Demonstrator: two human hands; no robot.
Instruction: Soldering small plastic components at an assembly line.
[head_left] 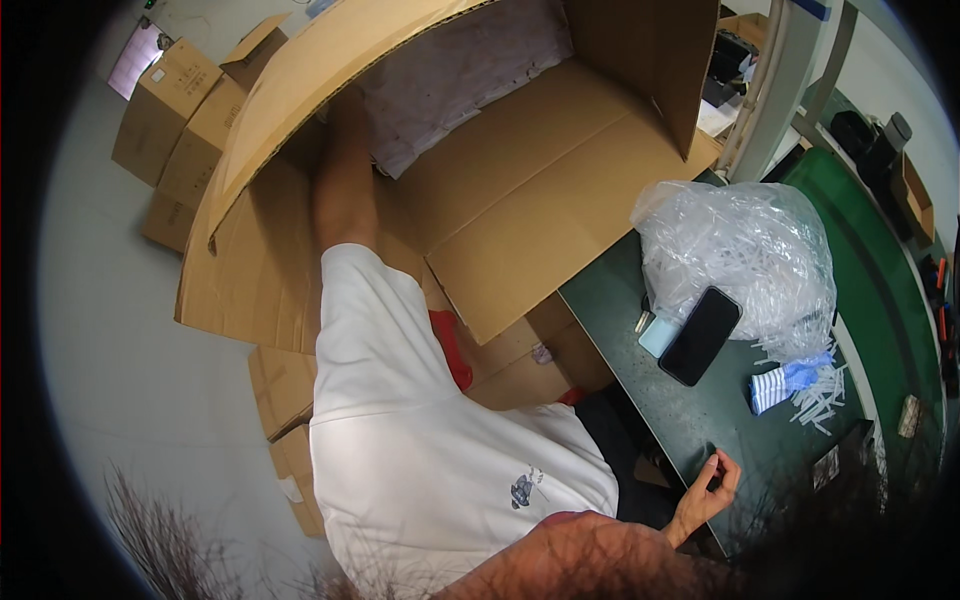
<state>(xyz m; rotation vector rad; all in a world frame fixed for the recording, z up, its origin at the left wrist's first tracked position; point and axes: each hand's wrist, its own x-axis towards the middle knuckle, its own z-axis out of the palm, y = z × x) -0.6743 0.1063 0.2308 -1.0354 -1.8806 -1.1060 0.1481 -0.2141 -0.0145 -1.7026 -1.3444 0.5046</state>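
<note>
My left arm (346, 190) reaches deep into a big open cardboard box (540, 205) lying on its side. My left hand sits in the shade behind the box's flap, beside a whitish sheet (455, 85) lining the inside; its fingers are hidden. Over the near edge of the dark green table (640, 385), my right hand (708, 492) is curled, thumb and fingertips together. Something small and clear may be between them, too small to name. Farther along the table lie a black phone (701, 336), a light blue flat item (657, 336) and a blue-and-white striped packet (785, 384).
A large clear plastic bag (740, 260) of small white pieces stands on the table, with loose strips (820, 398) beside it. A green conveyor belt (870, 250) curves along the right. Stacked cartons (180, 125) stand at far left; red material (451, 350) lies below the box.
</note>
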